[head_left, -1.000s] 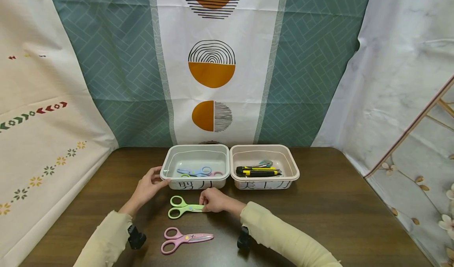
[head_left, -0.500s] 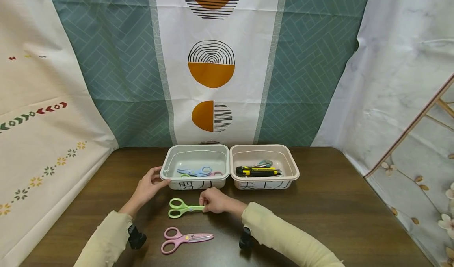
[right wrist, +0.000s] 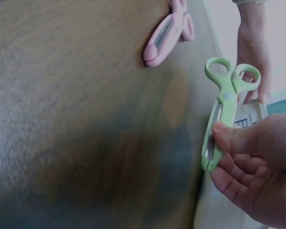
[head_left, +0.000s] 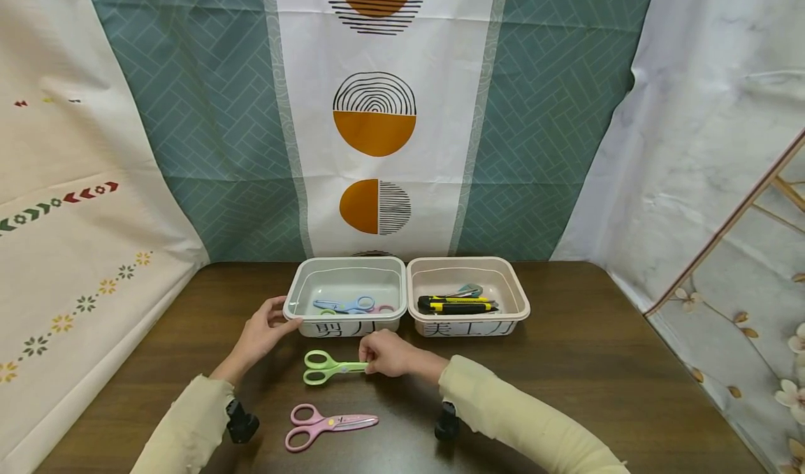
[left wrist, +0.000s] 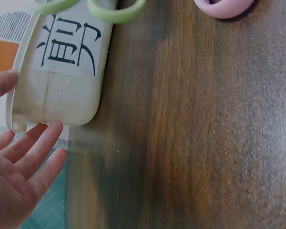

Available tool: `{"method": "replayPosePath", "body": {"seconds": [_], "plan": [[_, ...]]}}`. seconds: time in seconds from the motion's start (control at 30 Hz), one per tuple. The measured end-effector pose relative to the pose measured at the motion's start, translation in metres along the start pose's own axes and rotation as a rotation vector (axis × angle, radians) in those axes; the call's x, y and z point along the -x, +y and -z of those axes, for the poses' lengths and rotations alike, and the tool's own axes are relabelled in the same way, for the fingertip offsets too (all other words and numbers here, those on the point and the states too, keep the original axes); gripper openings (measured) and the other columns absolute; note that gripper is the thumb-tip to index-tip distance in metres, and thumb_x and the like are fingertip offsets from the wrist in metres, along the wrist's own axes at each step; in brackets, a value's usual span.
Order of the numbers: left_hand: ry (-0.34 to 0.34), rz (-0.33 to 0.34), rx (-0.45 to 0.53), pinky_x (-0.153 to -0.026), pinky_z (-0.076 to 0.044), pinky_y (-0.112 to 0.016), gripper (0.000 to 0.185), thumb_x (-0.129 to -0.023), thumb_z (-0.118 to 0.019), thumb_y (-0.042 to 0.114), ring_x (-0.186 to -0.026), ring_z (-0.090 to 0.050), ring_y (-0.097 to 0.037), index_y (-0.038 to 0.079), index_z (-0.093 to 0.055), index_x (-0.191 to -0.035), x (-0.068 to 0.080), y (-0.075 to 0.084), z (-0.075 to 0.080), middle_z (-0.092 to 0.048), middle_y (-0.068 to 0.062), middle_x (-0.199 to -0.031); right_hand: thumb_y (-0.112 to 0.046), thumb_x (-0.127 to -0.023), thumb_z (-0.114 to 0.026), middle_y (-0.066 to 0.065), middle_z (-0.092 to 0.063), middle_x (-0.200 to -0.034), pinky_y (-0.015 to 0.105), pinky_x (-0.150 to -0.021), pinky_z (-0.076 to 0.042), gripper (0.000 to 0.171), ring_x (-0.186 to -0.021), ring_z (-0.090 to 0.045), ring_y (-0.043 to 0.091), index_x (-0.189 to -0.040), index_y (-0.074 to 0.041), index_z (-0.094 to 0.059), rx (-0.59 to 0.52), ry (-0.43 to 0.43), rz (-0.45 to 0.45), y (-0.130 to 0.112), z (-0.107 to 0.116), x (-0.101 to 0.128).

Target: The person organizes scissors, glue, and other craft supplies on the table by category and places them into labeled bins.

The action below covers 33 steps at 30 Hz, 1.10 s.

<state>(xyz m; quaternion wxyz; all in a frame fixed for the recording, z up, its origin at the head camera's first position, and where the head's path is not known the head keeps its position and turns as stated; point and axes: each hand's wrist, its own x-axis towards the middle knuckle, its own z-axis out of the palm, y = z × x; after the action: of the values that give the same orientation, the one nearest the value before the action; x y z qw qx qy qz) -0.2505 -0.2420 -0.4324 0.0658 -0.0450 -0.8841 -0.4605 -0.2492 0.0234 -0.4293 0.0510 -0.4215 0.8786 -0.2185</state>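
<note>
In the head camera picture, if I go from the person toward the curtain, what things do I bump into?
pink scissors → green scissors, pinched at the blade tip by the right hand → left tub, its corner touched by the left hand, with blue scissors inside → patterned curtain.

Looks like a staged recording setup, not a real room: patterned cloth backdrops (head_left: pixel 377 110) hang right behind a dark wooden tabletop (head_left: pixel 597 376).

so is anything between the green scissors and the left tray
Nothing visible. The right hand pinches the green scissors by the blade tip, just in front of the left tray; only the tray's front wall lies between.
</note>
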Motion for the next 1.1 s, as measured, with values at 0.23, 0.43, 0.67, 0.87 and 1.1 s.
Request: {"method": "replayPosePath", "body": {"seconds": [0.23, 0.43, 0.67, 0.87, 1.1], "plan": [[0.003, 0.001, 0.004, -0.078, -0.049, -0.039, 0.063, -0.084, -0.066, 0.023, -0.096, -0.060, -0.033, -0.005, -0.035, -0.131, 0.000, 0.000, 0.000, -0.054, -0.030, -0.116, -0.003, -0.070, -0.074, -0.004, -0.056, -0.066, 0.012, -0.060, -0.038, 0.015, -0.062, -0.048, 0.001, -0.074, -0.008, -0.060, 0.014, 0.010, 0.023, -0.004, 0.015, 0.004], [0.004, -0.007, -0.006, -0.078, -0.049, -0.040, 0.063, -0.084, -0.066, 0.024, -0.096, -0.060, -0.033, -0.005, -0.035, -0.131, 0.000, 0.001, 0.000, -0.055, -0.029, -0.116, 0.000, -0.072, -0.072, -0.004, -0.054, -0.067, 0.015, -0.060, -0.038, 0.016, -0.063, -0.046, 0.004, -0.075, -0.008, -0.059, -0.019, 0.025, 0.029, -0.008, 0.031, 0.007], [0.007, -0.008, -0.025, -0.077, -0.049, -0.040, 0.062, -0.083, -0.066, 0.024, -0.094, -0.060, -0.033, -0.005, -0.037, -0.129, 0.001, 0.002, 0.002, -0.056, -0.028, -0.114, 0.000, -0.073, -0.072, -0.001, -0.054, -0.070, 0.016, -0.062, -0.039, 0.015, -0.066, -0.048, 0.007, -0.076, -0.008, -0.059, -0.023, 0.049, 0.047, -0.010, 0.050, 0.008], [-0.002, -0.001, -0.026, -0.079, -0.049, -0.042, 0.063, -0.083, -0.066, 0.025, -0.096, -0.059, -0.034, -0.005, -0.036, -0.130, 0.001, 0.002, 0.002, -0.056, -0.028, -0.114, 0.000, -0.076, -0.070, 0.001, -0.058, -0.073, 0.018, -0.063, -0.042, 0.012, -0.068, -0.052, 0.010, -0.080, -0.006, -0.060, -0.040, 0.054, 0.038, -0.010, 0.064, 0.007], [0.001, -0.014, -0.012, -0.079, -0.049, -0.042, 0.062, -0.083, -0.067, 0.024, -0.096, -0.060, -0.034, -0.005, -0.037, -0.129, 0.000, 0.001, 0.001, -0.056, -0.028, -0.114, 0.002, -0.078, -0.067, 0.003, -0.059, -0.076, 0.021, -0.065, -0.043, 0.012, -0.071, -0.054, 0.014, -0.082, -0.005, -0.058, -0.077, 0.055, 0.013, -0.009, 0.075, 0.003]]}}
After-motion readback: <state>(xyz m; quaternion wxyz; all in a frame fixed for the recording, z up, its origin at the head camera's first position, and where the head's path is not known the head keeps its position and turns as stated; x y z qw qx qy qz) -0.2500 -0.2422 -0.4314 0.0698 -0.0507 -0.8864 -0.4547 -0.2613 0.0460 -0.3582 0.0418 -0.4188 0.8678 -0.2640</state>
